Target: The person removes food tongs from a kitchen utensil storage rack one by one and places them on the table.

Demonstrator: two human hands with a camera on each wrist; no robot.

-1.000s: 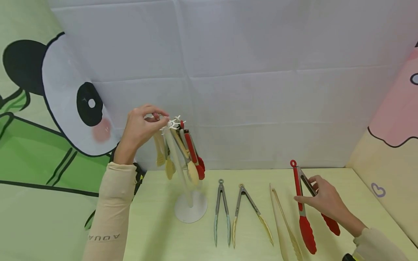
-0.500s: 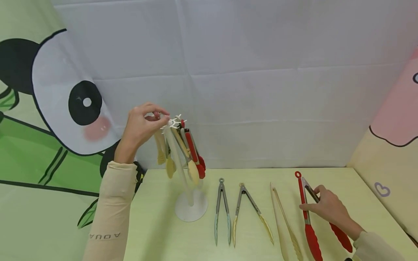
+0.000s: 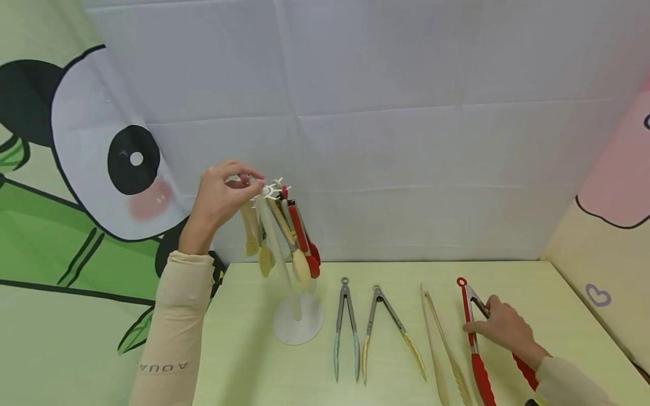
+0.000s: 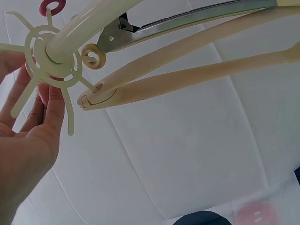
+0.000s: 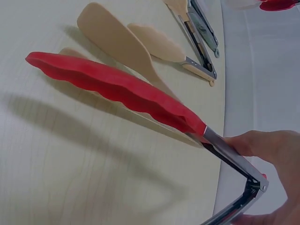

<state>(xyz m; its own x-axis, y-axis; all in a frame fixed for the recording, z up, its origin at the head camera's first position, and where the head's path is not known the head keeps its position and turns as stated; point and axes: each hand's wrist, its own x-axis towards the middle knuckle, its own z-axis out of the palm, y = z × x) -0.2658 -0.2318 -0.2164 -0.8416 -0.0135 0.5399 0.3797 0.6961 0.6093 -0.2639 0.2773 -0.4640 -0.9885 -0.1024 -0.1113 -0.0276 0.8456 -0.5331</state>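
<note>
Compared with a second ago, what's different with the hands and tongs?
The right hand and the open red tongs it holds moved down the head view, the tongs' ring shifting slightly right too. Nothing was newly grasped or let go. Unchanged: the left hand at the top of the stand, and the blue-tipped tongs, yellow-tipped tongs and beige tongs on the table.

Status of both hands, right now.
Left hand: closed, fingers gripping the top of the white stand.
Right hand: closed, holding the red tongs, which are spread open.
</note>
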